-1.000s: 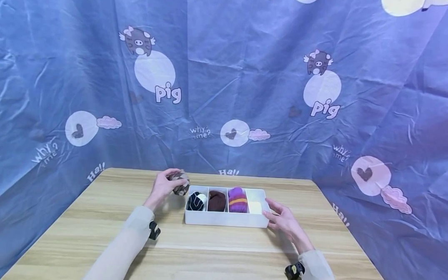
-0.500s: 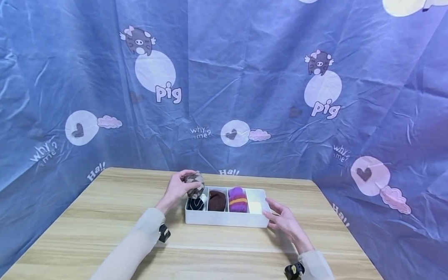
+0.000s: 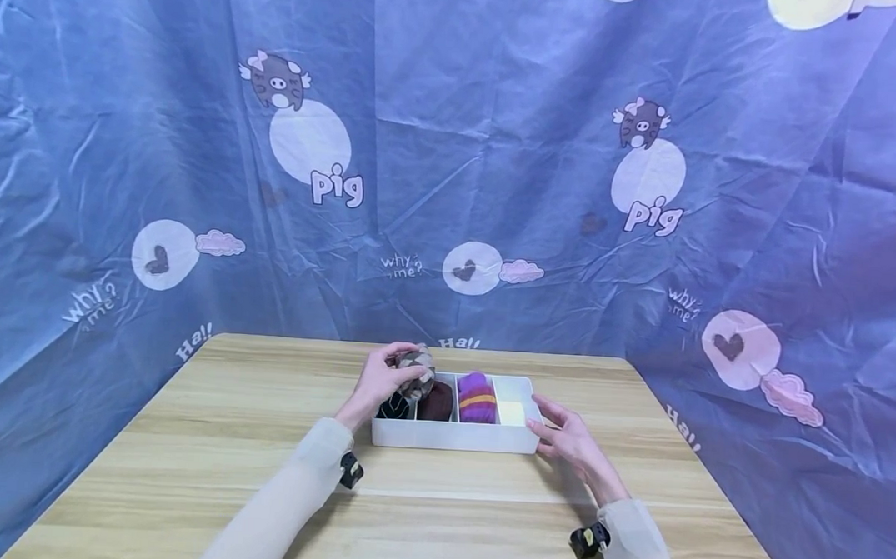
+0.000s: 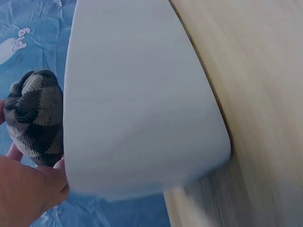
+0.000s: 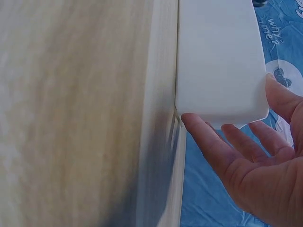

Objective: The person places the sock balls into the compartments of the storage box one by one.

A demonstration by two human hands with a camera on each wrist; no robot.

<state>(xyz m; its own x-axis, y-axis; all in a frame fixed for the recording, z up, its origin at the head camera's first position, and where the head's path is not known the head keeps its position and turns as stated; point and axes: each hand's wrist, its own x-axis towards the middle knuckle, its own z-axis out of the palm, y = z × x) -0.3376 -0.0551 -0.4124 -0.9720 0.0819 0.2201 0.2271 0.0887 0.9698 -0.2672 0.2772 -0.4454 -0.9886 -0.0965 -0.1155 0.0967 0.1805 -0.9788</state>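
Observation:
In the head view my left hand (image 3: 380,381) pinches a rolled pair of checked brown-and-grey socks (image 3: 417,372) over the left part of a white divided box (image 3: 456,436). The left wrist view shows the checked sock roll (image 4: 35,118) between fingers and thumb, partly behind the box's white wall (image 4: 142,94). Below it, black-and-white socks (image 3: 393,407) lie in the leftmost compartment, partly hidden. Brown socks (image 3: 435,402) and purple socks with an orange stripe (image 3: 477,399) fill the two middle compartments. My right hand (image 3: 572,442) rests extended fingers against the box's right end.
The box's rightmost compartment (image 3: 514,399) shows its bare white floor. A wooden table (image 3: 452,530) lies under the box, with a blue patterned cloth (image 3: 422,187) hanging behind and at both sides. Each wrist wears a small black camera (image 3: 351,470).
My left hand has carried the checked socks rightward, from beside the box's left end to above its left compartments. The right hand stays at the box's right end.

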